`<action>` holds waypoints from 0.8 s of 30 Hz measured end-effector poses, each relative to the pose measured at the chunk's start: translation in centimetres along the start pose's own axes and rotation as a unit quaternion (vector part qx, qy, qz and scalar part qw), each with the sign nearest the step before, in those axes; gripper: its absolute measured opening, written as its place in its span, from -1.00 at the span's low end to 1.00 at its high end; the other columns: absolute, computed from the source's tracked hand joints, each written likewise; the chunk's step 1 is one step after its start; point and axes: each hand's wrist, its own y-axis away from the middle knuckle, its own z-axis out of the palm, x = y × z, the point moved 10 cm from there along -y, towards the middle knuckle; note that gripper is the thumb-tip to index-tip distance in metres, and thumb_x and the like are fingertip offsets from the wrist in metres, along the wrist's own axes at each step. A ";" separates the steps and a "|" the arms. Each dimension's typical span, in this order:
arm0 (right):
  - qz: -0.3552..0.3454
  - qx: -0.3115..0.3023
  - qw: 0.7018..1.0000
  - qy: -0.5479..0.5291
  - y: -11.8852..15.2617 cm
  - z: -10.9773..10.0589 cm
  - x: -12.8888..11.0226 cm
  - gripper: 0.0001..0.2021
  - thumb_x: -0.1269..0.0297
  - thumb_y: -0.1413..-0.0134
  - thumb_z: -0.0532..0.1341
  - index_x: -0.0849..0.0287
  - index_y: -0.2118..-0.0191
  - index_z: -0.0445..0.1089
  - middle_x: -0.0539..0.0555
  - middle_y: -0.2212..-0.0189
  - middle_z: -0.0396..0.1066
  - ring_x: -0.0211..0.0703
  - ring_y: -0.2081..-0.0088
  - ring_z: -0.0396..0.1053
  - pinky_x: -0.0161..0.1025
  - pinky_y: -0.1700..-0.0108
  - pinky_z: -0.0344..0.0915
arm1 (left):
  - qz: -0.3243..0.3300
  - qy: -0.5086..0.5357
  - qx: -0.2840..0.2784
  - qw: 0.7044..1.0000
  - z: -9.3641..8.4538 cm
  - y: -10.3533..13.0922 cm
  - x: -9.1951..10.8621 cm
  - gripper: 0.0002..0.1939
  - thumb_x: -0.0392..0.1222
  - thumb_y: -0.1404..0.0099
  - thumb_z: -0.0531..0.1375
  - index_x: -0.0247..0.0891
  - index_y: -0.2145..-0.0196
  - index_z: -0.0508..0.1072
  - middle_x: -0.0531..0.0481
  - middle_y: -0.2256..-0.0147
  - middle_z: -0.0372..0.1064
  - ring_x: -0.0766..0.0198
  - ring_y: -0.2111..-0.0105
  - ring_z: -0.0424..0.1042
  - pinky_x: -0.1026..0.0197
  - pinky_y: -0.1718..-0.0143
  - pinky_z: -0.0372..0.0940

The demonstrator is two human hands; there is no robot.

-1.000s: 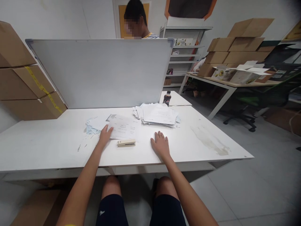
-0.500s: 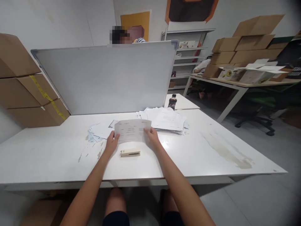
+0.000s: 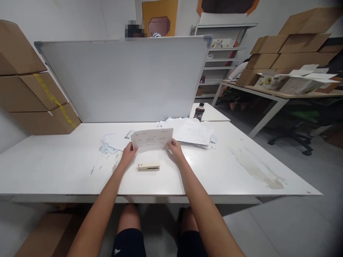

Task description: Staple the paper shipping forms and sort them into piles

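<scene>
A printed sheet of paper point(image 3: 152, 139) is held up, tilted, above the white table; whether it is one sheet or more I cannot tell. My left hand point(image 3: 129, 152) pinches its left edge, thumb in front. At the right edge, my right hand point(image 3: 175, 148) grips it the same way. Just below the paper lies a cream stapler point(image 3: 149, 166), touched by neither hand. Behind my right hand rests a thick pile of papers point(image 3: 193, 131). A smaller spread of white and bluish papers point(image 3: 114, 142) lies beyond my left hand.
A whiteboard point(image 3: 123, 80) stands across the table's point(image 3: 66, 164) back, a person's head showing above it. Cardboard boxes point(image 3: 40, 98) are stacked at the left. A dark drink bottle point(image 3: 199, 112) stands behind the pile. Another table point(image 3: 270, 93) with boxes is at the right.
My view has tilted slightly, so the table sits a little higher in the picture. Both hands still hold the paper, which leans a little differently. The stapler stays put on the table.
</scene>
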 end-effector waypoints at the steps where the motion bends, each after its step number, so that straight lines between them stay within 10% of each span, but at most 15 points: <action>1: 0.001 0.005 1.000 -0.011 0.0 -0.1 0.1 -0.74 0.13 0.04 0.18 0.13 0.25 0.44 0.13 0.18 0.51 0.01 0.12 0.41 -0.08 0.04 0.31 | 0.007 -0.012 -0.016 1.000 0.3 0.0 0.2 -0.74 -0.04 -0.12 0.26 -0.20 0.27 0.40 0.02 0.32 0.41 0.20 0.28 0.37 0.20 0.23 0.25; 24: -0.002 0.032 0.999 -0.028 -0.5 -0.9 1.2 -0.77 0.19 0.11 0.20 0.11 0.26 0.41 0.07 0.23 0.49 -0.05 0.16 0.38 -0.12 0.07 0.27 | 0.010 -0.033 -0.045 0.998 0.8 -0.1 -0.4 -0.69 -0.01 -0.17 0.21 -0.23 0.18 0.43 -0.04 0.22 0.46 0.12 0.17 0.40 0.13 0.11 0.26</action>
